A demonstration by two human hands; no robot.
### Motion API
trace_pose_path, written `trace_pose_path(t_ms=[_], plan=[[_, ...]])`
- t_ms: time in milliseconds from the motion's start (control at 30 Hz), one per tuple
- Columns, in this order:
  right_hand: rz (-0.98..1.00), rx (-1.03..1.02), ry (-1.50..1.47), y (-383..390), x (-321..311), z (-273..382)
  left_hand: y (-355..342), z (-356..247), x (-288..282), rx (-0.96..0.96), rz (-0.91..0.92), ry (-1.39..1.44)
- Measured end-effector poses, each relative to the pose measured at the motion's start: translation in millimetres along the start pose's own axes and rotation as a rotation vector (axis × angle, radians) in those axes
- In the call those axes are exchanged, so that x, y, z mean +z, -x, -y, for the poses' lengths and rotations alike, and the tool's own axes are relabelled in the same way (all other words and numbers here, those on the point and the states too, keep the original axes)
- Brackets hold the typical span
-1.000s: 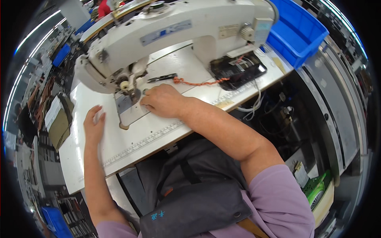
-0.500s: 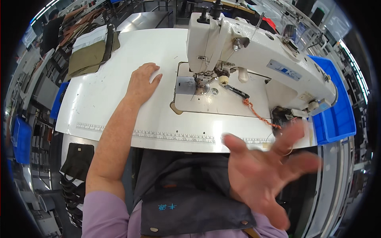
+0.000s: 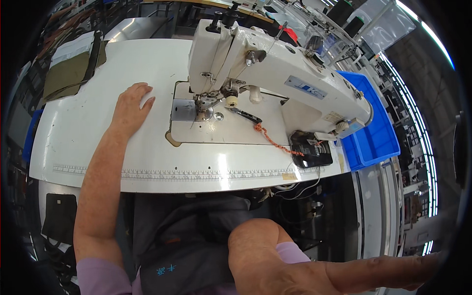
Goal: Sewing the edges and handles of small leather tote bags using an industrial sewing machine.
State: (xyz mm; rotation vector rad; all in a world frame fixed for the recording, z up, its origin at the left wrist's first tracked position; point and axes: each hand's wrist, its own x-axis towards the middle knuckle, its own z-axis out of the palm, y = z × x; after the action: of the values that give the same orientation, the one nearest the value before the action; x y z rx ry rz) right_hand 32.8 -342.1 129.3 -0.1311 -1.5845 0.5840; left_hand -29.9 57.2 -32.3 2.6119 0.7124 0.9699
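My left hand [image 3: 132,110] lies flat on the white sewing table [image 3: 147,160], fingers together and thumb apart, with nothing in it. It is left of the needle area of a white sewing machine [image 3: 275,64]. On the machine's bed lies a slim black-handled tool [image 3: 247,115] tied to an orange braided cord [image 3: 273,141]. The cord runs to a flat black item [image 3: 312,148] near the machine's base. My right hand [image 3: 314,276] is close to the camera at the lower right, off the table. Its fingers stretch rightward; part of it is cut off by the lower edge.
A stack of olive and white fabric pieces [image 3: 69,69] sits at the table's far left. Behind the machine's right end stands a blue bin [image 3: 376,142]. Dark pieces [image 3: 59,219] hang below the table at left. A printed ruler [image 3: 196,174] follows the front edge.
My right hand has swung from over the table's front edge down and to the right. The view has turned right, shifting the table leftward. My left hand stays on the table.
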Motion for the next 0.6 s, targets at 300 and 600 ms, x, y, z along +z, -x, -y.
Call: trace_pose_path(t_ms=[300, 600], plan=[[-0.031, -0.033, 0.018, 1.7, 11.3, 15.7, 0.3, -1.2, -0.4, -0.008, 0.001, -0.023], [-0.044, -0.034, 0.017, -2.1, 10.9, 14.4, -1.0, -2.0, -0.7, -0.014, -0.002, -0.009]])
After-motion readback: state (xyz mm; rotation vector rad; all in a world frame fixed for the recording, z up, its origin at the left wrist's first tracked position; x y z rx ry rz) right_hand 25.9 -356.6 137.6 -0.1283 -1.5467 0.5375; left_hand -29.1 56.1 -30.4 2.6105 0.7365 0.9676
